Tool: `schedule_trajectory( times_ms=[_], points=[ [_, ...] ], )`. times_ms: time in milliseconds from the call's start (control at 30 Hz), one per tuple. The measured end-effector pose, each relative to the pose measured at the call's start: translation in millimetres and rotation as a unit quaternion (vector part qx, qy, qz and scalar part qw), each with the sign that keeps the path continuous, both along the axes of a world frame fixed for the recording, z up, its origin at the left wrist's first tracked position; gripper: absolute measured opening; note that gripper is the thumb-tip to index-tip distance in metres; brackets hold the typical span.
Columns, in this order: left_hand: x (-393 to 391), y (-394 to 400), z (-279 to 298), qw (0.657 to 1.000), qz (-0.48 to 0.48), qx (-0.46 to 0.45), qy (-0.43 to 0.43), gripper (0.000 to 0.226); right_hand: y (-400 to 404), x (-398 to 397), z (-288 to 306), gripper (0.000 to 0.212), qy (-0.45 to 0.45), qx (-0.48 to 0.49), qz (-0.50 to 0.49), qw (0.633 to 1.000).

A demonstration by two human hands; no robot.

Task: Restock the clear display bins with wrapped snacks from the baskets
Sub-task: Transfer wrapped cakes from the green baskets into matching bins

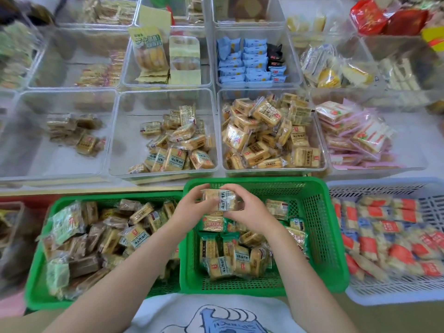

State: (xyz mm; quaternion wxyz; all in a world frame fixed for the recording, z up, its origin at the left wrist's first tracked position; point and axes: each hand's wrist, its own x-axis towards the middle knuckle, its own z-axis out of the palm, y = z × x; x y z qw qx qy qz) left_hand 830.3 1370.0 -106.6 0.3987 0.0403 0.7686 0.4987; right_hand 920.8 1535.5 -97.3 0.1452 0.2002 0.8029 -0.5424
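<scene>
Both hands are holding one wrapped snack (219, 199) above the middle green basket (319, 236), near its far rim. The left hand (189, 207) is curling around the snack's left end, the right hand (247, 210) is pinching its right end. Fingers of both are closed on the wrapper, thumbs underneath as far as I can tell.

Risks from here:
- The wrapper looks slick and crinkly; if one hand is letting go while the other only has a film pinch, the pack is likely dropping back into the basket or onto the ledge between basket and bins.
- Wrong bin. The teal-label pack seems to match the half-empty centre bin (163, 174); the fuller bin to the right (274, 173) is holding similar-looking packs.
- Squeezing too hard could be cracking the biscuit inside.

The snack is sitting between the two grips, bridging them, label facing up, well short of the bins.
</scene>
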Motion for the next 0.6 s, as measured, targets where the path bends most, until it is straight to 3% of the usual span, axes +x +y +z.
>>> schedule_trajectory(
  times_ms=[133, 233, 333, 433, 533, 600],
  points=[
    [-15.1, -16.3, 19.6, 0.995, 0.092, 0.033, 0.008, 0.034, -14.8, -26.2, 15.5, 0.081, 0.043, 0.037, -0.011, 0.998],
    [-37.7, -28.1, 32.9, 0.985, 0.165, 0.028, 0.043, 0.035, -20.7, -47.4, 14.7, 0.074, 0.09, 0.111, -0.069, 0.987],
    [-67.6, -29.0, 39.8, 0.973, 0.2, 0.039, 0.106, 0.037, -25.0, -64.0, 3.7, 0.067, 0.072, 0.203, -0.052, 0.975],
    [-101.9, -18.1, 30.5, 0.967, 0.135, -0.034, 0.212, 0.038, -34.1, -67.0, -15.9, 0.058, 0.034, 0.279, -0.023, 0.959],
    [-124.8, -12.5, 8.4, 0.954, -0.007, -0.148, 0.261, 0.039, -38.7, -63.5, -25.5, 0.056, 0.037, 0.227, -0.04, 0.972],
    [-129.5, -12.8, -0.1, 0.924, -0.105, -0.218, 0.296, 0.042, -35.5, -61.0, -27.9, 0.058, 0.034, 0.24, -0.023, 0.97]
  ],
)
